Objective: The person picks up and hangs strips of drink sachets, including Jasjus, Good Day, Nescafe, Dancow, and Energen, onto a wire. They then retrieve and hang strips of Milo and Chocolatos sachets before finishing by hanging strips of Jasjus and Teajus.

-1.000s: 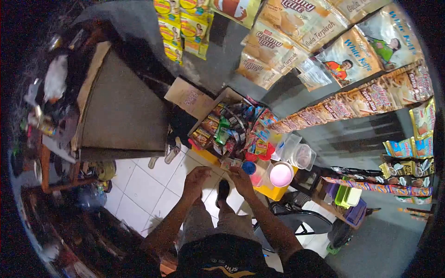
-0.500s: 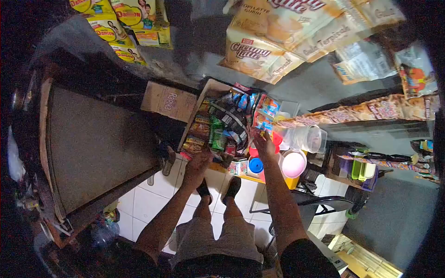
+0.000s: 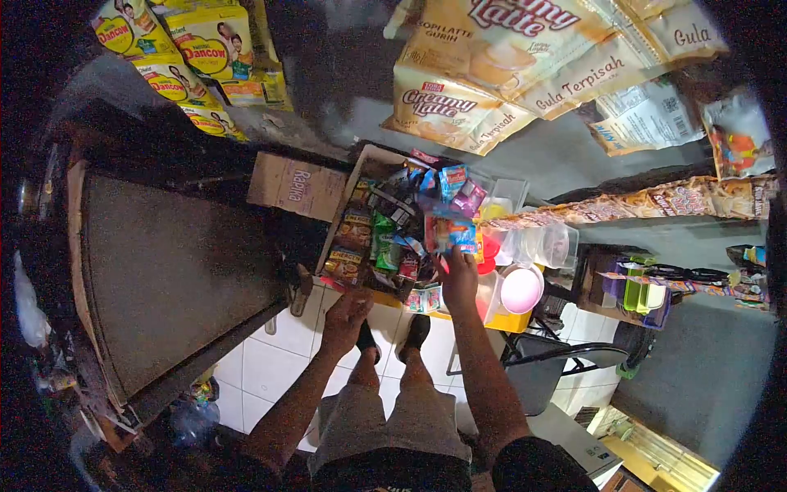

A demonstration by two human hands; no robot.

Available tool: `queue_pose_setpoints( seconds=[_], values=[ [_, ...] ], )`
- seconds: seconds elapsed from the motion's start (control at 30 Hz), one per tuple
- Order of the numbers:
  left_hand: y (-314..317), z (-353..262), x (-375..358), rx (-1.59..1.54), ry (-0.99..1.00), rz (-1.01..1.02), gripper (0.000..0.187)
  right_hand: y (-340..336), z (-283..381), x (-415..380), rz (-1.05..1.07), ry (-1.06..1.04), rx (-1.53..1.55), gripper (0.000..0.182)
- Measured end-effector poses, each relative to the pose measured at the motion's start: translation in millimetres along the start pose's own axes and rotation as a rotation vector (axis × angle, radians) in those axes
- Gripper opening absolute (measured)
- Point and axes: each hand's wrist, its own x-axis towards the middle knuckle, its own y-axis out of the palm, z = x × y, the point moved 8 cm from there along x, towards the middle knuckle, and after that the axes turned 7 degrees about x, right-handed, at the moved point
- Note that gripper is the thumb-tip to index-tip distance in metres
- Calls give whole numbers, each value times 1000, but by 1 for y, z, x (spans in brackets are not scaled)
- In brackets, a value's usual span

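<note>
My right hand [image 3: 461,283] is closed on a small blue and red sachet packet [image 3: 451,233], held up over the right side of a cardboard box [image 3: 338,225]. The packet is partly blurred. Inside the box lie brown Energen sachets [image 3: 344,264], a green sachet pack [image 3: 384,242], dark packets and several blue ones. A pink sachet [image 3: 468,197] shows just beyond the held packet. Just outside the box's near edge is my left hand [image 3: 348,318], its fingers curled together. Its palm is turned away, so anything in it is hidden.
Right of the box stand clear plastic containers [image 3: 541,244] and a pink-lidded tub [image 3: 521,290]. Strips of coffee sachets [image 3: 631,205] and large Creamy Latte packs [image 3: 459,107] hang above. A brown Rapika carton [image 3: 297,187] is behind left; a dark chair [image 3: 541,369] stands at right.
My right hand has moved slightly left with the blue and red packet, uncovering the pink sachet. My left hand has drawn back from the box's near edge toward my body.
</note>
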Motion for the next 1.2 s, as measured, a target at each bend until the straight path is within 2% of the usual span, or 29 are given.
queue_pose_setpoints(
  seconds=[0.03, 0.1, 0.13, 0.2, 0.23, 0.27, 0.33, 0.37, 0.5, 0.57, 0.6, 0.67, 0.7, 0.73, 0.77, 0.8, 0.83, 0.87, 0.9, 0.93, 1.0, 1.03, 1.1, 1.13, 1.2],
  values=[
    [4, -7, 8, -53, -14, -18, 27, 7, 17, -10, 2, -4, 0, 22],
    [12, -23, 33, 12, 3, -7, 30, 26, 43, -38, -161, 258, 414, 22],
    [16, -31, 43, 75, 11, 3, 33, 27, 40, -52, -159, 259, 413, 22],
    [25, -40, 56, 107, -43, -4, 35, 37, 69, -68, -26, -78, -309, 24],
    [28, -40, 59, 141, -98, -5, 38, 37, 54, -74, -47, 191, 125, 25],
    [30, -42, 61, 138, -97, -7, 38, 38, 54, -79, -44, 190, 122, 25],
    [42, -41, 61, -110, -132, 100, 35, 43, 43, -95, -81, 393, 315, 27],
    [43, -38, 60, -112, -130, 98, 35, 46, 51, -92, -29, 321, 321, 29],
    [21, -32, 43, -97, -92, -17, 33, 40, 51, -83, 145, 287, 209, 28],
    [14, -40, 37, -135, -97, -35, 35, 47, 46, -78, 512, 326, -386, 27],
    [7, -46, 35, -231, -40, -99, 37, 43, 49, -73, 514, 328, -385, 27],
    [-8, -59, 28, -323, 16, -168, 39, 52, 68, -65, 668, 288, -48, 23],
    [-15, -69, 25, -276, 45, -166, 41, 37, 54, -46, 691, 130, -254, 24],
    [-20, -75, 25, -229, 75, -163, 42, 34, 64, -31, 628, 377, -161, 24],
    [-23, -88, 28, -224, 265, -161, 42, 15, 57, -4, 473, 246, -138, 24],
    [-26, -88, 26, -223, 267, -163, 42, 18, 87, 16, 387, 228, -399, 20],
    [-32, -79, 23, -287, 171, -174, 42, 12, 83, 41, 236, 164, -308, 18],
    [-38, -70, 21, -349, 76, -183, 41, 25, 97, 63, 318, -51, -339, 16],
    [-42, -59, 23, -420, 74, -169, 38, 18, 73, 89, 243, -61, -472, 18],
    [-45, -54, 21, -416, 77, -172, 38, 25, 67, 103, 245, -63, -468, 18],
    [-57, -53, 14, -360, 155, -235, 36, 52, 64, 120, 220, -302, -1028, 30],
    [-58, -58, 11, -355, 153, -238, 36, 51, 47, 134, 222, -301, -1023, 30],
    [-62, -66, 1, -269, 136, -299, 35, 73, 18, 141, 486, -525, -1202, 47],
    [-65, -62, -3, -266, 138, -303, 35, 82, 28, 144, 488, -529, -1198, 47],
    [-63, -51, -13, -330, 84, -205, 37, 67, 11, 165, 423, 8, -1540, 62]
  ],
)
